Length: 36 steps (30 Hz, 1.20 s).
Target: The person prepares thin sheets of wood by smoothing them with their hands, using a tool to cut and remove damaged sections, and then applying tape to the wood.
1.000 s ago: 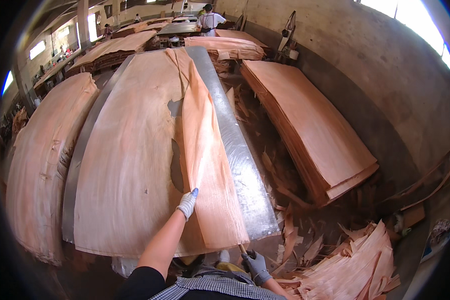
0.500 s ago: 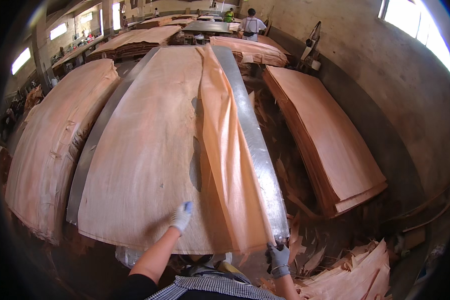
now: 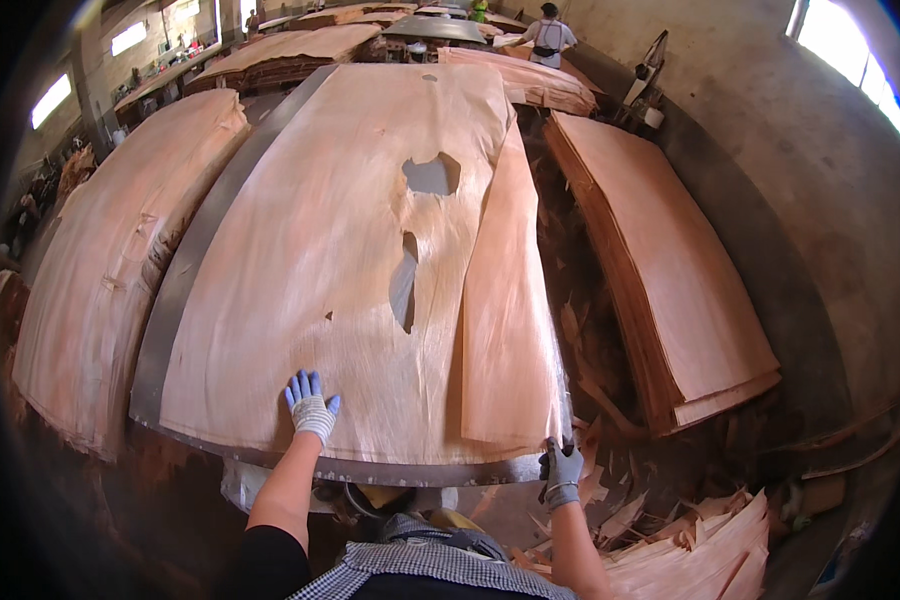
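Open air over flat veneer sheet (image 3: 340,250); scrap heap (image 3: 690,550) & stacked veneer (image 3: 670,270) crowding rt side.

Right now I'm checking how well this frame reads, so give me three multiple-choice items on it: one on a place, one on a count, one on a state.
1. Where does the left hand rest?
A. flat on the near edge of the wide veneer sheet
B. on the stack at the right
C. on the floor scraps

2. How many open holes show clearly in the wide veneer sheet?
A. none
B. two
C. five

3. What is the right hand doing?
A. hanging free in the air
B. gripping the near corner of the narrow veneer strip
C. lying flat on the stack at the right

Answers:
1 A: the gloved fingers are spread on the sheet by the table's edge.
2 B: one ragged hole higher up, one long slit below it.
3 B: the glove is closed at the strip's near right corner.
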Available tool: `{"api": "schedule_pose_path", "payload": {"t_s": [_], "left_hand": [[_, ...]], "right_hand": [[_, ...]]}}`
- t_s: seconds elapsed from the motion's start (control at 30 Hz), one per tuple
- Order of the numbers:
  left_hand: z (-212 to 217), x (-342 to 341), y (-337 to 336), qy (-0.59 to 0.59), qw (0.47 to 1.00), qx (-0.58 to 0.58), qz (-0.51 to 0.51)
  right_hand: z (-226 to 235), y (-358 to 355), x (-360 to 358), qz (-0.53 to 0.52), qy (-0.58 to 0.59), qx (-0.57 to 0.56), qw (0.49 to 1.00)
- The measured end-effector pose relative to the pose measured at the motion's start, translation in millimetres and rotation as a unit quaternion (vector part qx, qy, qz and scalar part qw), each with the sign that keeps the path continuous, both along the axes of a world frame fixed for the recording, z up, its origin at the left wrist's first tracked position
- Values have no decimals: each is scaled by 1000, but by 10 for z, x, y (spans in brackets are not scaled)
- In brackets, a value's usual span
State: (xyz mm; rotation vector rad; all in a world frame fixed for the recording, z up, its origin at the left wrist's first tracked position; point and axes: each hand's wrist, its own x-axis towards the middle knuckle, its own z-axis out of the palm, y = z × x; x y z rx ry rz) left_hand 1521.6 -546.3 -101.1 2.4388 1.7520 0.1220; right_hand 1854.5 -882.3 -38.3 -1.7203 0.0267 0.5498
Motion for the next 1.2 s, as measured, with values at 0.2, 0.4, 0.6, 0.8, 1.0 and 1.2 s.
{"api": "schedule_pose_path", "payload": {"t_s": [0.2, 0.4, 0.6, 0.8, 1.0, 1.2], "left_hand": [[-38, 105, -447, 30, 998, -22, 44], [-67, 115, -629, 21, 998, 48, 19], [-84, 170, -690, 21, 999, 19, -41], [-82, 101, -701, 1, 999, 4, -34], [279, 766, -1220, -195, 975, -1, -106], [415, 1689, -1557, -584, 693, -418, 67]], "right_hand": [[-468, -982, 113, -38, -21, -16, 999], [-485, -1923, 282, -17, -93, -100, 990], [-555, -2068, -140, -2, -133, -95, 987], [-99, -1359, -682, 95, -33, -71, 992], [420, -272, -983, 196, 118, -62, 972], [-343, 483, -980, 445, -42, 86, 890]]}}
